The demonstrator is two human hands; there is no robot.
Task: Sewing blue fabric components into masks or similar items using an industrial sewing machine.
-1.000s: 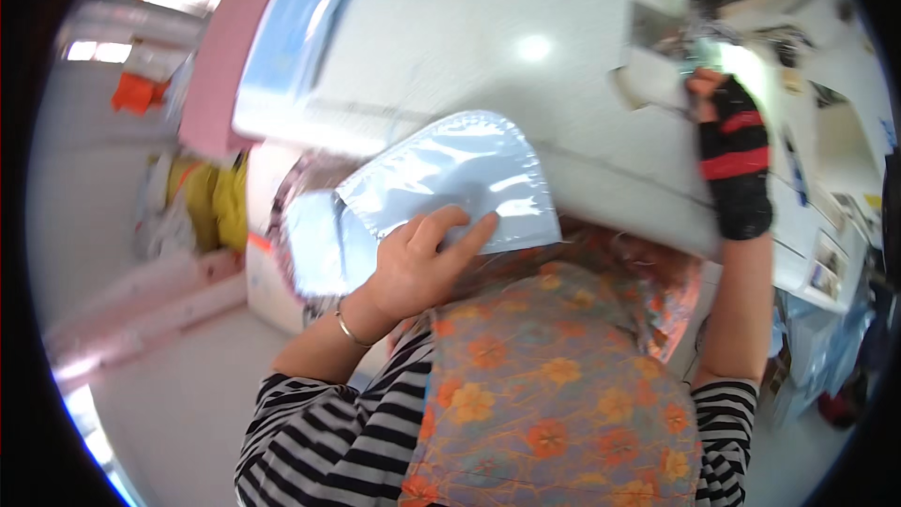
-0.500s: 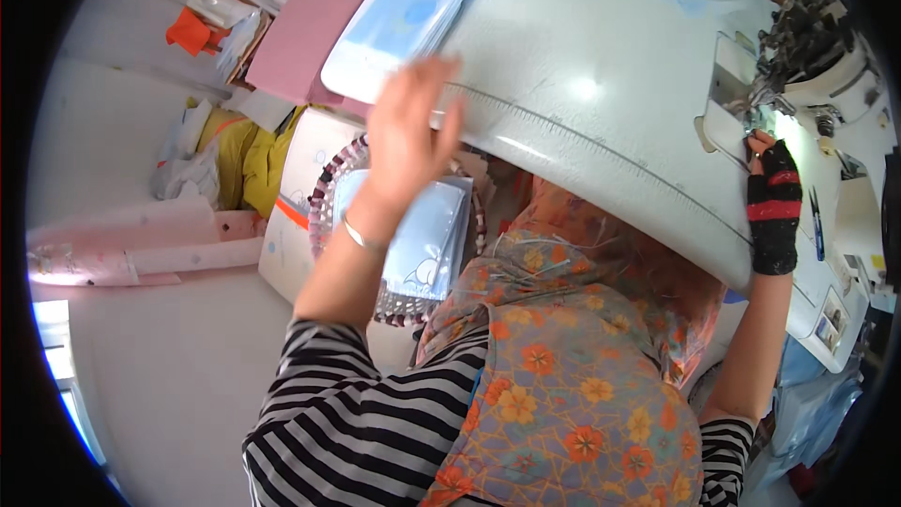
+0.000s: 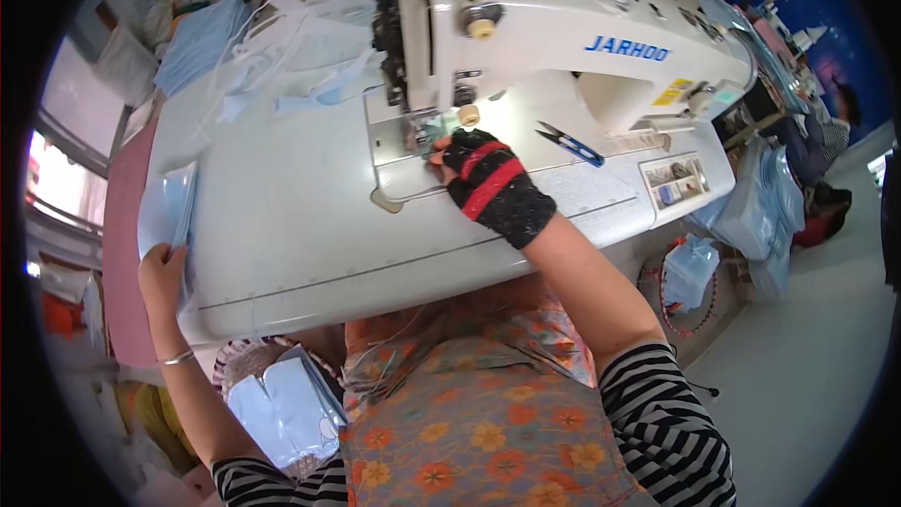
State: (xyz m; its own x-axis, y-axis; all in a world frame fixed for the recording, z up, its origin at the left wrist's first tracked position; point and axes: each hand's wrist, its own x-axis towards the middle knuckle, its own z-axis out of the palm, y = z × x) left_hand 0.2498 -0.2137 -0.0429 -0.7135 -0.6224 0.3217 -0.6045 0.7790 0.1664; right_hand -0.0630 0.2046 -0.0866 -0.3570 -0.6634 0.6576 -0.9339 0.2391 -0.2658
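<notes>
At the table's left edge, my left hand [image 3: 161, 274] is closed on the near end of a stack of light-blue fabric pieces [image 3: 167, 211]. My right hand [image 3: 496, 186], in a black fingerless glove with red stripes, reaches to the needle area of a white sewing machine [image 3: 554, 38]. Its fingertips are pinched together beside the presser foot [image 3: 424, 131]. Whatever they hold is too small or hidden to make out. Blue-handled thread snips [image 3: 571, 144] lie on the machine bed, right of the glove.
White and blue fabric pieces [image 3: 324, 38] lie behind the needle, and a blue stack [image 3: 202, 38] sits at the far left. Below the table edge, a beaded basket [image 3: 225, 361] holds blue pieces. Another basket [image 3: 710, 305] and blue bundles [image 3: 751, 211] are at right. Someone sits far right.
The view has swung right, bringing the whole machine in. My left hand, earlier raised and spread at the table edge, now grips the blue stack. My right hand stays by the needle.
</notes>
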